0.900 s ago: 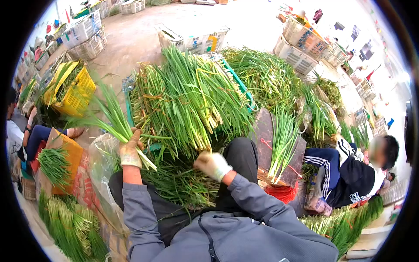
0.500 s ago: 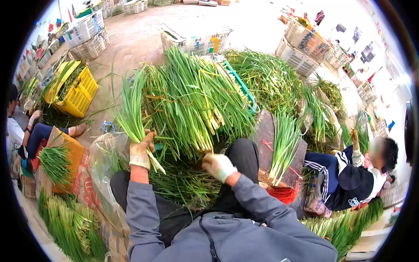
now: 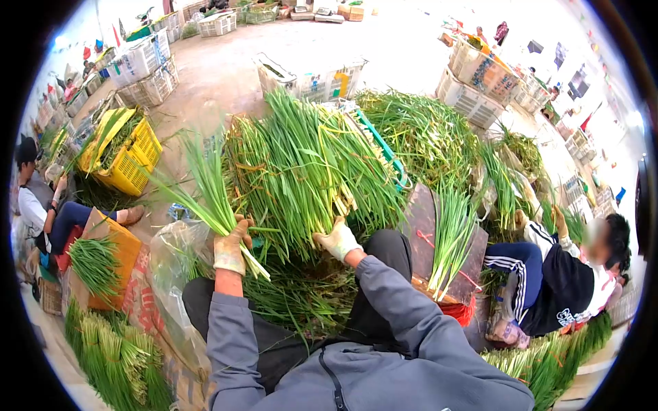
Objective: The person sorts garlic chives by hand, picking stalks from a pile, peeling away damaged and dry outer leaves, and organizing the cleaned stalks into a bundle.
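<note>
My left hand (image 3: pixel 232 248), in a whitish glove with bare-looking fingertips, is closed round a bunch of garlic chives (image 3: pixel 211 198). Its pale stem ends point down to the right and its leaves fan up to the left. In front of me lies a big pile of garlic chives (image 3: pixel 291 157), green with pale yellowish bases. My gloved right hand (image 3: pixel 339 241) is at the near edge of that pile, thumb and fingers closed about some stem ends; how many is hidden. Loose leaves (image 3: pixel 295 294) lie between my knees.
Right of me, a sorted bunch (image 3: pixel 449 240) lies on a dark board (image 3: pixel 418 219). A teal crate edge (image 3: pixel 384 147) borders the pile. A yellow crate (image 3: pixel 137 157) stands at left, white crates (image 3: pixel 322 81) behind. People sit at left (image 3: pixel 34 198) and right (image 3: pixel 555 274).
My right hand has moved up from near my knee to the stem ends of the pile. The bunch in my left hand has tilted further left.
</note>
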A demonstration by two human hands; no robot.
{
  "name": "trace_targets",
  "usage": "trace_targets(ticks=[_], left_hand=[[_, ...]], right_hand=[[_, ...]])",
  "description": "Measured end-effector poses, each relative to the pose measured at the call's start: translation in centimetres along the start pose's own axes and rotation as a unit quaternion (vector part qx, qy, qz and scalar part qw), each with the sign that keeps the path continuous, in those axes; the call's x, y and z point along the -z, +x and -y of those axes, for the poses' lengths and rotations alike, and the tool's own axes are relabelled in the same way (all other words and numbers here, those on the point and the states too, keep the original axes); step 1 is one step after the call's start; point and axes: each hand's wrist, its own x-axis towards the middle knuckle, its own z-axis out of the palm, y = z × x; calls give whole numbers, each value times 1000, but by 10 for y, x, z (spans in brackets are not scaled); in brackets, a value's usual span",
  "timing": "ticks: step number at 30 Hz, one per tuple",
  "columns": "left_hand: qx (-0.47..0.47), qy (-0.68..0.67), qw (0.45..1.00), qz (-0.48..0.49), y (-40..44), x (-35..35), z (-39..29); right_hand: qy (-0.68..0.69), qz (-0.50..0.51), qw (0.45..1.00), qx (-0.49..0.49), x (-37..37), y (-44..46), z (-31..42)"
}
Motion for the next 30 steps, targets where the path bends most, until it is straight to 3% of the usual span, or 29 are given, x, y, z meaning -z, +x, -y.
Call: trace_targets(ticks=[2, 4, 6, 9, 10, 11, 12, 19, 21, 24, 25, 28, 30], left_hand=[[14, 7, 1000, 8, 1, -1, -3], [11, 13, 1000, 5, 2, 1, -4], [0, 7, 1000, 21, -2, 2, -3], [7, 14, 1000, 10, -1, 4, -2], [4, 16, 1000, 5, 1, 4, -3], [19, 33, 999, -18, 4, 4, -3], [20, 41, 999, -21, 6, 4, -3], [7, 80, 996, 26, -5, -3, -7], [23, 91, 995, 35, -3, -6, -5], [46, 68, 996, 24, -1, -11, 6], [59, 54, 996, 25, -6, -15, 5], [57, 36, 996, 61, -8, -23, 8], [73, 32, 996, 50, -8, -28, 11]], right_hand=[[56, 2, 998, 31, -9, 18, 4], [173, -11, 985, -5, 44, 4, 57], [150, -182, 967, 95, 54, 35, 53], [98, -72, 993, 15, 88, 59, 58], [65, 6, 998, -17, 96, 62, 59], [-108, 34, 994, -7, 92, 67, 50], [-224, 70, 969, 74, 103, 49, 55], [-203, 51, 977, 45, 121, 15, 36], [-202, -123, 961, 141, 118, 8, 28], [-118, -151, 961, 201, 109, 2, 40], [-100, -132, 960, 227, 97, -3, 45], [-185, -59, 969, 155, 62, 6, 51], [-188, -58, 966, 166, 46, 25, 36]])
